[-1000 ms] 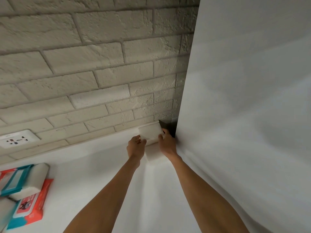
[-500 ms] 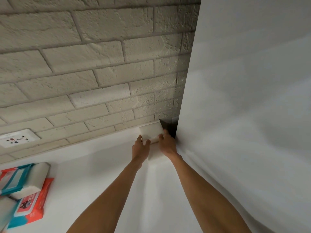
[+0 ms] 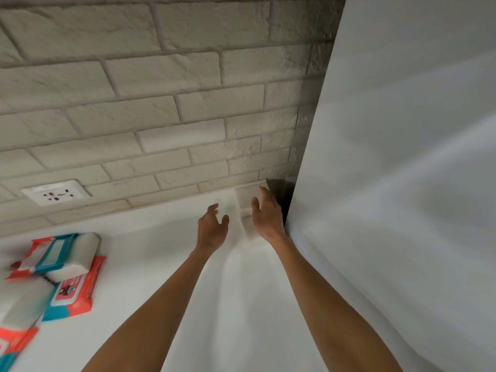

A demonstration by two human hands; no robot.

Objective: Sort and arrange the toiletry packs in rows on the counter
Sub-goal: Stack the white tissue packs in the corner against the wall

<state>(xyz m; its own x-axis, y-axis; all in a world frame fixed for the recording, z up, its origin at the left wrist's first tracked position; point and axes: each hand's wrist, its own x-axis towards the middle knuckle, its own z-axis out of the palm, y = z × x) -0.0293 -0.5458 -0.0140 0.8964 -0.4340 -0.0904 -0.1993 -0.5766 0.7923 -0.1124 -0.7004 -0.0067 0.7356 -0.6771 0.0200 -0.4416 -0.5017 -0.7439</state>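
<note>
Since the left hand [image 3: 212, 229] and right hand [image 3: 265, 216] have let go and spread empty, the blurred white pack [image 3: 246, 201], right of centre, seems placed.

White pack [image 3: 248, 202] flat at back right corner of counter [image 3: 150, 264]; second white pack [image 3: 249, 228] just in front, edges blurred. Far left, loose pile: teal-flap white pack [image 3: 57, 255] atop orange-red wipes pack [image 3: 76, 289]; blurred white pack [image 3: 24, 304] and another orange-red pack [image 3: 14, 342] nearer camera.

Corner: white pack [image 3: 244, 201] washed out, part hidden behind right hand [image 3: 266, 220]; bottom-left packs [image 3: 18, 314] blurred, cut by edge.
</note>
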